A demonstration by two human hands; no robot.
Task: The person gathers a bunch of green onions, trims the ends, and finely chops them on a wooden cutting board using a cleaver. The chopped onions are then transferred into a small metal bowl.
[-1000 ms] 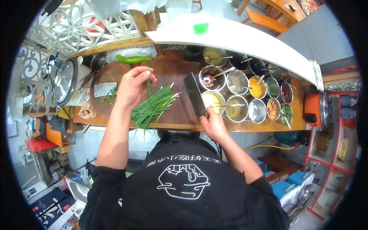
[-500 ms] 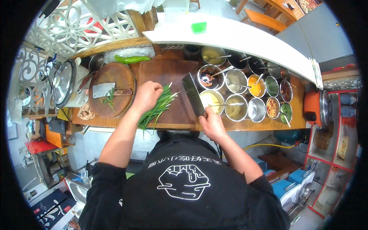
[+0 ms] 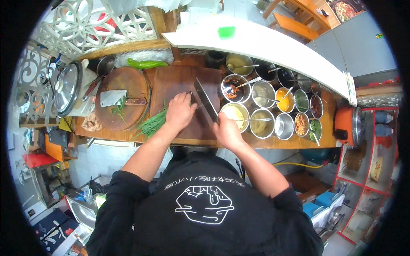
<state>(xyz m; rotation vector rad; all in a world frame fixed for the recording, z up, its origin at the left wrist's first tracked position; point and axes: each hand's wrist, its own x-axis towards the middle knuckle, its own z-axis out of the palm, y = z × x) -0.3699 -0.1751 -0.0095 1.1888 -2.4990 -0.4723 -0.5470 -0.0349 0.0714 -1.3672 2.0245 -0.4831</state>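
Note:
A bunch of green onions [image 3: 153, 123] lies on the brown rectangular cutting board [image 3: 173, 79], leaves spreading to the left. My left hand [image 3: 179, 112] is closed over its right part, palm down, hiding the stalks under it. My right hand [image 3: 227, 130] grips a dark-bladed cleaver [image 3: 206, 100], its handle hidden in the fist. The blade stands on edge, slanting away from me, just right of my left fingertips. Whether it touches the stalks I cannot tell.
To the left, a second cleaver [image 3: 113, 98] rests on a round chopping block [image 3: 130, 77] with some green leaves. A long green pepper [image 3: 147, 64] lies behind. Several metal bowls of seasonings, one holding peanuts [image 3: 301, 123], crowd the right under a white ledge [image 3: 265, 47].
My left hand has moved right and closed down over the green onions. The cleaver has shifted left and its blade has turned more upright, close to my left fingers.

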